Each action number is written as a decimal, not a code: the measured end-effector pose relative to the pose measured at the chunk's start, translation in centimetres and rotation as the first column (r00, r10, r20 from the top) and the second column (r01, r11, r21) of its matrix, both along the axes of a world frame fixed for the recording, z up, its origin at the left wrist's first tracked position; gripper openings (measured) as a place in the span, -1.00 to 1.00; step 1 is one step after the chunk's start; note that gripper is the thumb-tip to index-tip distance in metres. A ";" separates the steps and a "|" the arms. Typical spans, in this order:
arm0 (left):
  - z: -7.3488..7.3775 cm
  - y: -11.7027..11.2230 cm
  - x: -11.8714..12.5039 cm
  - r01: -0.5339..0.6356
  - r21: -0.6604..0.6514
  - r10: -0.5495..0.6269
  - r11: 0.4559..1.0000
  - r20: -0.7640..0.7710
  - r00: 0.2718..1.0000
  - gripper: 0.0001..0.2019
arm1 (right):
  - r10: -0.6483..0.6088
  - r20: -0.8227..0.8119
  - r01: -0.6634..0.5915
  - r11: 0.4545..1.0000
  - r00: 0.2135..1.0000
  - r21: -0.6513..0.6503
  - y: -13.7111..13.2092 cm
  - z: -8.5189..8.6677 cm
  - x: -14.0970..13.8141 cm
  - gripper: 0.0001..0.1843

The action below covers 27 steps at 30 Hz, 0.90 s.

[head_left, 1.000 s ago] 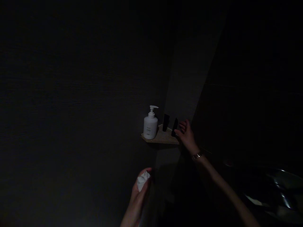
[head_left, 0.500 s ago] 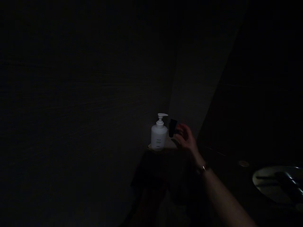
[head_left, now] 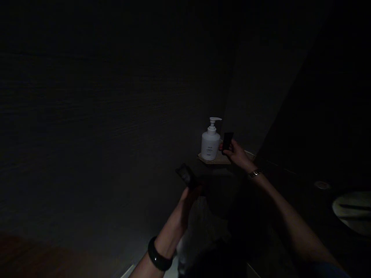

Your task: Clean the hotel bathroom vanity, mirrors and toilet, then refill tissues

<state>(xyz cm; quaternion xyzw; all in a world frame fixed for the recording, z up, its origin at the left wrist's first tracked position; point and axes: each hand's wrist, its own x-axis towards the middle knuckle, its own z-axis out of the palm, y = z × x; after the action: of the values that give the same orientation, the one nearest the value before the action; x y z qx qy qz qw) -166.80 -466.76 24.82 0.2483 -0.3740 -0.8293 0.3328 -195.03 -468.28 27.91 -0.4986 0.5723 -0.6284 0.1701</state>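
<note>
A white pump bottle [head_left: 210, 146] stands upright on a small corner shelf [head_left: 218, 161]. Just right of the bottle, my right hand [head_left: 237, 155] grips a small black tube [head_left: 227, 142], its wide flat end upward, over the shelf. Lower and nearer, my left hand [head_left: 191, 195] is closed round another black tube [head_left: 185, 174], which tilts up to the left. Deep shadow hides most of the left fingers. A dark bangle [head_left: 159, 255] is on my left wrist, and a metal-link band [head_left: 255, 173] circles the right one.
The room is very dark. A wall [head_left: 101, 135] runs along the left and meets another behind the shelf. At the right lies a pale rounded shape [head_left: 352, 210] crossed by dark bars, with a small disc [head_left: 322, 185] near it.
My left hand has risen out of the shadow with a black tube. My right hand now has its fingers around the other tube. The view has shifted, so the bottle appears higher and further right.
</note>
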 end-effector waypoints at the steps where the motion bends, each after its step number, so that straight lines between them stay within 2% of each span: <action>1: 0.4 1.0 0.5 -0.011 -0.009 0.011 1.000 0.005 1.000 -0.60 | -0.013 0.010 0.013 1.000 1.000 0.001 -0.1 0.0 0.1 -0.62; 5: 1.2 4.7 1.9 -0.092 -0.046 0.093 0.995 0.037 0.995 -0.56 | -0.041 0.107 0.050 0.995 0.993 -0.086 2.0 0.2 2.3 -0.67; 8: 1.3 7.0 2.2 -0.116 -0.079 0.122 0.990 0.070 0.990 -0.61 | 0.137 0.237 -0.097 0.980 0.962 -0.172 5.6 -0.1 6.2 -0.65; 11: 1.2 9.0 2.1 -0.096 -0.081 0.101 0.992 0.068 0.993 -0.66 | 0.288 0.256 -0.262 0.956 0.923 -0.131 8.9 -1.1 10.4 -0.62; 15: 0.3 11.0 2.0 -0.099 -0.105 0.105 0.989 0.050 0.993 -0.65 | 0.320 0.188 -0.311 0.947 0.929 -0.073 11.7 -2.8 14.0 -0.61; 21: -0.8 11.5 2.6 -0.048 -0.119 0.050 0.992 0.018 0.999 -0.57 | 0.437 0.369 -0.469 0.883 0.820 -0.003 14.7 -4.3 16.3 -0.65; 23: -0.9 11.2 2.9 -0.033 -0.104 0.034 0.994 0.007 0.999 -0.58 | 0.419 0.445 -0.454 0.890 0.791 -0.031 15.1 -4.5 16.9 -0.66; 25: -1.1 10.7 3.2 -0.026 -0.100 0.027 0.995 0.008 1.000 -0.59 | 0.361 0.511 -0.387 0.920 0.780 -0.060 14.9 -4.8 17.5 -0.64; 27: -1.4 10.0 3.4 -0.023 -0.095 0.026 0.995 0.025 0.999 -0.57 | 0.302 0.550 -0.335 0.941 0.779 -0.042 14.3 -5.0 18.1 -0.63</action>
<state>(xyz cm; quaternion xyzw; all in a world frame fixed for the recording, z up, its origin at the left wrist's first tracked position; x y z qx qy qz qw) -163.40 -456.77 23.43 0.2476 -0.4142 -0.8031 0.3496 -176.94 -453.97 22.93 -0.3819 0.4247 -0.6897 0.4451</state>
